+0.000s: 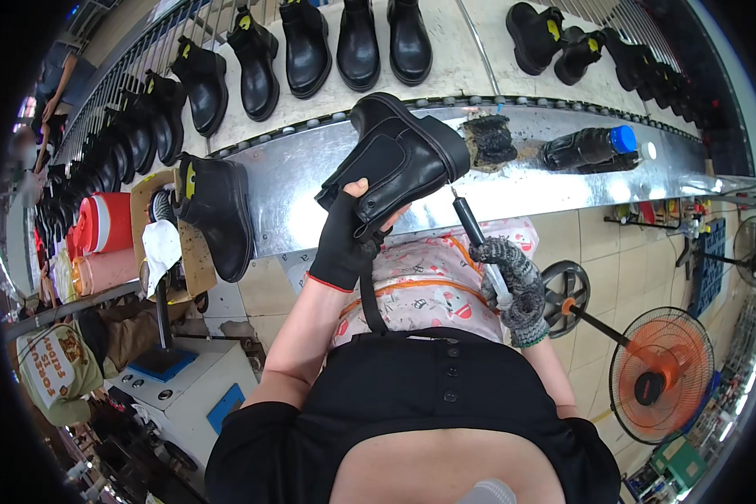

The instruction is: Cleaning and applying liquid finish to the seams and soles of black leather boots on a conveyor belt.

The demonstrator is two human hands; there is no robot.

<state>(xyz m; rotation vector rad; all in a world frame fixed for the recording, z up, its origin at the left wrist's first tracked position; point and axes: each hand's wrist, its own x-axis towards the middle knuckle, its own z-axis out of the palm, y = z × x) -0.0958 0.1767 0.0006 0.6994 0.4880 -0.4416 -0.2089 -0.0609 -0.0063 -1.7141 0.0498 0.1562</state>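
My left hand (344,239), in a black fingerless glove, grips a black ankle boot (386,160) by its upper. Tilted above the metal ledge, the boot has its sole turned toward the right. In my right hand (517,290), covered by a grey knitted glove, is a syringe (468,220) with a dark barrel, a thin tip and a pale plunger end. Its tip points up toward the boot's sole edge, close to it; whether they touch I cannot tell. Another black boot (218,214) stands on the ledge, left of my left hand.
The metal ledge (286,185) runs beside a conveyor (458,63) lined with black boots. On the ledge's right lie a dark, crusted block (490,141) and a dark bottle with a blue cap (592,147). A cardboard box (197,252) is at left, an orange fan (662,374) at right.
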